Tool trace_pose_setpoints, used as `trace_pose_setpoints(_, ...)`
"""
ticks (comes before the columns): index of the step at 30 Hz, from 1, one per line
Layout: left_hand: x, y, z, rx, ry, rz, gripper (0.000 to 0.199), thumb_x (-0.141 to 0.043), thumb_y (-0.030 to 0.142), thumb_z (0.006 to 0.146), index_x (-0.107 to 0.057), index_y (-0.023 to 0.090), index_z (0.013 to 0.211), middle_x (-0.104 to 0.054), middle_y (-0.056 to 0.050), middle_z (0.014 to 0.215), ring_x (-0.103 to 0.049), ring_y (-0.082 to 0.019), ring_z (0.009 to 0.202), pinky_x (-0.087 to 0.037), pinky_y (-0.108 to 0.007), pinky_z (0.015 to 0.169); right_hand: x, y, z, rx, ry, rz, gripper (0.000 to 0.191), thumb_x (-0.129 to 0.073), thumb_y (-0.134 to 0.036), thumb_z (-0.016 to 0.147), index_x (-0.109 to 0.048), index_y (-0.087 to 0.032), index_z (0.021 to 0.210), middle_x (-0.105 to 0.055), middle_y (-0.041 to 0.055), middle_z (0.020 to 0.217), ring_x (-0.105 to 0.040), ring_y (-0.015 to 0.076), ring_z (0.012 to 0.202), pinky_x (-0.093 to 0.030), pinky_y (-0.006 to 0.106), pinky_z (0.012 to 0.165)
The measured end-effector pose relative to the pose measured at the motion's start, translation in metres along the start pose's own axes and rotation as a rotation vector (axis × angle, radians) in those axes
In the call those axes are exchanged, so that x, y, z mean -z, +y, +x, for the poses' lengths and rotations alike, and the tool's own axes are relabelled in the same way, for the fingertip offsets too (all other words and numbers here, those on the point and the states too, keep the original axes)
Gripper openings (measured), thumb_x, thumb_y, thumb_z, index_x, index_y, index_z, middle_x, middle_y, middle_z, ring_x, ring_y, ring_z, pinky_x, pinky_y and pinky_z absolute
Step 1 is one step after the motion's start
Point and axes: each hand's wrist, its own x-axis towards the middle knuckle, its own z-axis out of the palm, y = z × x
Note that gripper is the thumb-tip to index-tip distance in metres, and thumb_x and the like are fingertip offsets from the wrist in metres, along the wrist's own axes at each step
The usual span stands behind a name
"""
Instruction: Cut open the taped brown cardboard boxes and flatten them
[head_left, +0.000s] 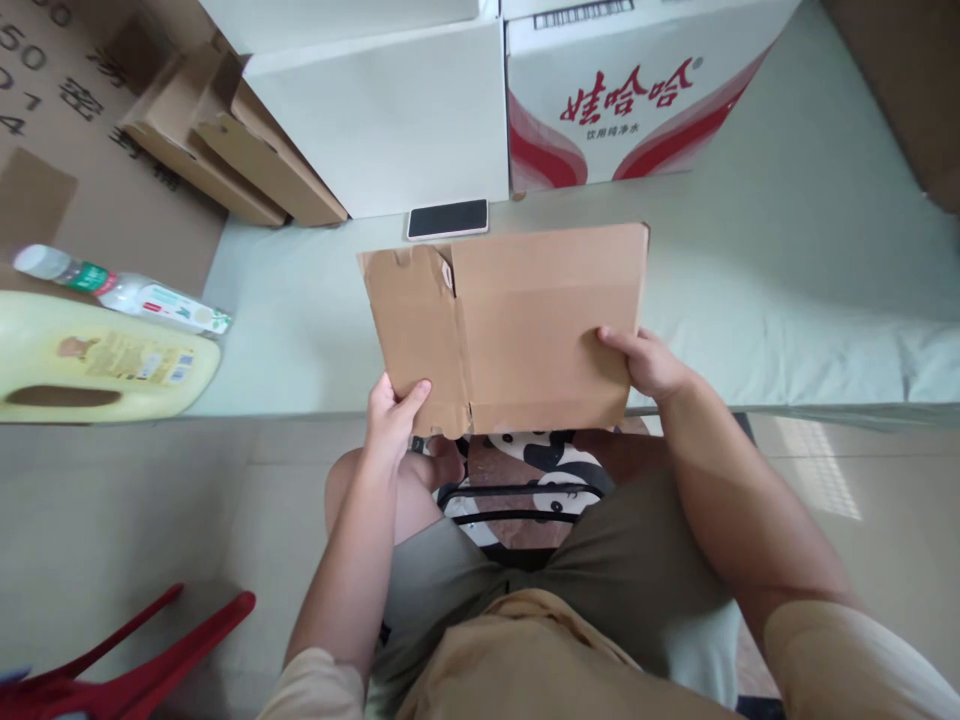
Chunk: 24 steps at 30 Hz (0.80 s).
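Observation:
A flattened brown cardboard box point(540, 320) is held up in front of me, just over the near edge of the covered surface. My left hand point(394, 415) grips its lower left part, thumb on the face. At the right edge my right hand point(649, 360) pinches it, thumb on the front and the other fingers hidden behind. A fold line runs down the board left of its middle, with a torn spot at the top of that crease. Just beyond the cardboard lies a dark-screened phone point(448, 219).
White cartons point(382, 130), one with red print point(637, 110), stand at the back. Folded cardboard pieces point(255, 150) lean beside a large brown box point(150, 190). A clear bottle point(142, 295) and a yellow jug point(150, 350) lie left. Red legs point(187, 640) show lower left.

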Motion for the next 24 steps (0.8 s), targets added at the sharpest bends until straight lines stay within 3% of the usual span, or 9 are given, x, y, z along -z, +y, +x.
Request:
trace_pose_setpoints(4,0.010,0.002,-0.001,0.106,-0.106,0.011,0.067,-0.090,0.066,0.059,-0.064,0.019,0.100,-0.079,-0.008,0.101,-0.074,-0.022,0.089,-0.061,-0.031,0.075,-0.004,-0.008,-0.023,-0.043,-0.118,-0.089,0.056,-0.093,-0.054,0.057,-0.074,-0.024,0.100,-0.081,0.0077,0.106,-0.075,0.0331,0.100,-0.063,0.051,0.090)
trace_pose_setpoints(7,0.011,0.003,-0.002,0.128,-0.163,0.005,0.062,-0.086,0.070,0.064,-0.063,0.020,0.093,-0.075,-0.004,0.087,-0.071,-0.018,0.078,-0.057,-0.027,0.066,-0.004,-0.009,-0.046,-0.044,-0.039,-0.064,0.054,-0.092,-0.053,0.058,-0.072,-0.025,0.100,-0.081,0.0076,0.099,-0.076,0.0328,0.094,-0.065,0.051,0.085)
trace_pose_setpoints(9,0.010,0.004,-0.003,0.121,-0.186,-0.008,0.060,-0.079,0.075,0.069,-0.061,0.021,0.089,-0.068,0.000,0.075,-0.066,-0.015,0.067,-0.053,-0.025,0.058,0.005,-0.003,-0.060,-0.059,0.104,-0.025,0.053,-0.088,-0.055,0.058,-0.070,-0.025,0.097,-0.080,0.0080,0.092,-0.077,0.0340,0.087,-0.066,0.052,0.079)
trace_pose_setpoints(12,0.007,0.005,-0.006,0.153,-0.290,-0.039,0.063,-0.076,0.076,0.071,-0.061,0.021,0.099,-0.066,0.003,0.071,-0.065,-0.012,0.059,-0.052,-0.024,0.055,0.035,0.008,-0.083,-0.006,0.386,-0.003,0.043,-0.080,-0.054,0.060,-0.067,-0.026,0.091,-0.078,0.0080,0.087,-0.077,0.0360,0.086,-0.066,0.055,0.079)
trace_pose_setpoints(16,0.004,0.001,-0.006,0.166,-0.409,-0.047,0.063,-0.078,0.073,0.073,-0.062,0.020,0.102,-0.070,0.002,0.076,-0.067,-0.012,0.060,-0.055,-0.024,0.060,0.087,0.007,-0.113,0.317,0.902,-0.215,0.038,-0.070,-0.051,0.064,-0.066,-0.031,0.095,-0.078,0.0099,0.108,-0.069,0.0428,0.123,-0.060,0.060,0.100)
trace_pose_setpoints(18,0.004,-0.003,-0.004,0.164,-0.437,-0.042,0.061,-0.077,0.073,0.074,-0.063,0.019,0.100,-0.071,0.001,0.077,-0.068,-0.012,0.060,-0.055,-0.024,0.061,0.106,-0.005,-0.123,0.427,1.024,-0.382,0.042,-0.065,-0.055,0.068,-0.067,-0.034,0.105,-0.078,0.0094,0.115,-0.059,0.0443,0.138,-0.057,0.060,0.103)
trace_pose_setpoints(20,0.005,-0.006,-0.002,0.161,-0.458,-0.024,0.061,-0.076,0.073,0.074,-0.064,0.019,0.100,-0.072,0.000,0.078,-0.068,-0.012,0.061,-0.056,-0.025,0.062,0.117,-0.022,-0.127,0.387,0.863,-0.593,0.045,-0.059,-0.062,0.076,-0.069,-0.037,0.112,-0.079,0.0085,0.114,-0.061,0.0446,0.135,-0.061,0.058,0.094)
trace_pose_setpoints(22,0.005,-0.005,0.000,0.155,-0.477,0.004,0.059,-0.077,0.071,0.075,-0.064,0.020,0.102,-0.073,-0.001,0.080,-0.070,-0.014,0.063,-0.057,-0.027,0.064,0.121,-0.037,-0.122,0.299,0.610,-0.766,0.048,-0.054,-0.067,0.081,-0.072,-0.036,0.113,-0.080,0.0085,0.108,-0.070,0.0433,0.119,-0.064,0.054,0.080)
trace_pose_setpoints(24,0.005,0.000,0.002,0.142,-0.501,0.029,0.056,-0.077,0.068,0.077,-0.065,0.020,0.103,-0.073,-0.002,0.081,-0.071,-0.015,0.066,-0.059,-0.029,0.067,0.117,-0.047,-0.112,0.253,0.481,-0.876,0.049,-0.054,-0.068,0.082,-0.075,-0.034,0.111,-0.081,0.0087,0.102,-0.075,0.0399,0.103,-0.064,0.051,0.074)
